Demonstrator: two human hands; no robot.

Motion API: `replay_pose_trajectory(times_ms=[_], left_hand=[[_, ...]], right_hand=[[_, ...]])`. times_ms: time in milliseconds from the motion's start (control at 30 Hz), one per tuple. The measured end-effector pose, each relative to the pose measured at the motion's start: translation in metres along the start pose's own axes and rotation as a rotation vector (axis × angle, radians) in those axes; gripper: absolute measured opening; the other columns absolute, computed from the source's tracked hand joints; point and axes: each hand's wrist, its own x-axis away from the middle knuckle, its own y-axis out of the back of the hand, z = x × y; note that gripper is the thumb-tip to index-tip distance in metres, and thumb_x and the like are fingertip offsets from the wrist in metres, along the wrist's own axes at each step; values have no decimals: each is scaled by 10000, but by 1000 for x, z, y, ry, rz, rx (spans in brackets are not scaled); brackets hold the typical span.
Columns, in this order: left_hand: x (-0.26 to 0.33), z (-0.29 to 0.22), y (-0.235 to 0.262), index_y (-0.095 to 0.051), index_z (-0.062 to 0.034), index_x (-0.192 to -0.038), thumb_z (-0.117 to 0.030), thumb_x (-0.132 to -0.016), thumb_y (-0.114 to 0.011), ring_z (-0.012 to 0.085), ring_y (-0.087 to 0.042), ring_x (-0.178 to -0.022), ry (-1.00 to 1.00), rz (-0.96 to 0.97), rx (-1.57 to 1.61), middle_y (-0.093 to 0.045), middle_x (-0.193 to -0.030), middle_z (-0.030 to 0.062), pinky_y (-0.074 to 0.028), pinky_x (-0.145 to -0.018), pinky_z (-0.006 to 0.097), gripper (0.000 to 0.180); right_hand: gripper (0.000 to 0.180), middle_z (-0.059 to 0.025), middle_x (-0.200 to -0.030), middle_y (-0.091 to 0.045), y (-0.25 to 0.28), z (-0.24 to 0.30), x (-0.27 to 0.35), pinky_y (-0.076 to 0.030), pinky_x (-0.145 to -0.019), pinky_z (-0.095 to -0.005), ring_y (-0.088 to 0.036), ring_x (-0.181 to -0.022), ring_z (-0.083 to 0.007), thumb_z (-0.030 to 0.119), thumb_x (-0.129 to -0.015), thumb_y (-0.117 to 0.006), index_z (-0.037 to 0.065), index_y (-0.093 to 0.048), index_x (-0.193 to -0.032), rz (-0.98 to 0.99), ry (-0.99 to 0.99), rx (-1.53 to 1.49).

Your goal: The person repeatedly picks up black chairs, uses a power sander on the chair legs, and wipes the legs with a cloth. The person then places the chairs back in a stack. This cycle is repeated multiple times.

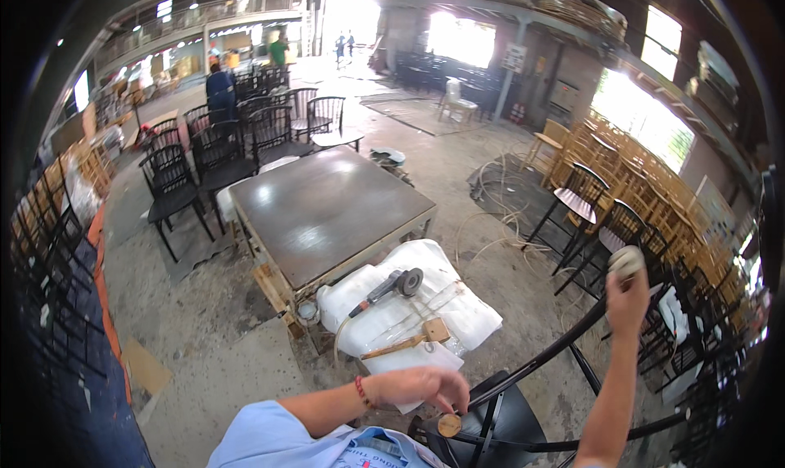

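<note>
A black chair [509, 407] lies tilted close in front of me, its long curved rails running to the right. My left hand [432, 386] hangs over the round, bare-wood end [449, 425] of one of its parts. The fingers curl downward and press together; what they hold, if anything, is too small to make out. My right hand [628, 298] is raised to the right, above a curved rail. It grips a round, pale, roll-like thing [626, 261], whose exact kind is unclear.
An angle grinder [396, 285] and a wooden mallet [433, 331] lie on a white wrapped bundle [478, 317]. Behind stands a low dark-topped table [327, 198]. Black chairs [170, 177] are at left; stools [582, 194] and stacked wooden chairs stand right. People [219, 92] are far off.
</note>
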Motion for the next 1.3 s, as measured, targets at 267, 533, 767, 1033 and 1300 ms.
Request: replay_pose_trajectory(times_ms=[267,533,767,1033,1300], left_hand=[[-16,-47,25,-567,-73,-1120,-495,-1005,-481,142,-650,-871,178,-500,39,-627,-1004,58,-556,-695,298,446],[92,-42,117,-573,-14,-1257,-363,-944,-638,124,-602,-925,292,-723,-338,-665,-1057,51,-517,-784,296,474],[297,10,267,-637,10,-1105,-297,-842,-715,223,-654,-851,421,-1338,-934,-690,-960,152,-514,-772,354,412],[337,19,351,-594,14,-1227,-255,-868,-692,395,-609,-1074,587,-1435,-1094,-643,-1161,235,-482,-918,438,459],[329,16,366,-582,35,-1247,-255,-846,-702,398,-595,-1123,560,-1478,-1021,-626,-1210,254,-465,-956,437,509]], right_hand=[[350,-164,-1131,-641,-131,128,112,-561,-686,-388,-693,-855,-337,-21,-684,-677,45,-636,-1025,466,444,149],[409,-186,-1304,-603,-180,141,159,-499,-591,-268,-636,-705,-184,-68,-817,-610,46,-614,-1210,232,40,-27],[335,-90,-1134,-656,-89,136,264,-454,-625,-208,-516,-664,-59,108,-983,-538,2,-539,-1301,-136,-979,-192],[238,-33,-748,-614,-42,201,340,-391,-474,-240,-537,-564,-91,154,-950,-603,20,-589,-1145,-540,-1184,-26],[239,-64,-996,-671,-63,244,364,-398,-450,-203,-495,-534,-37,181,-979,-584,44,-578,-1176,-474,-1347,143]])
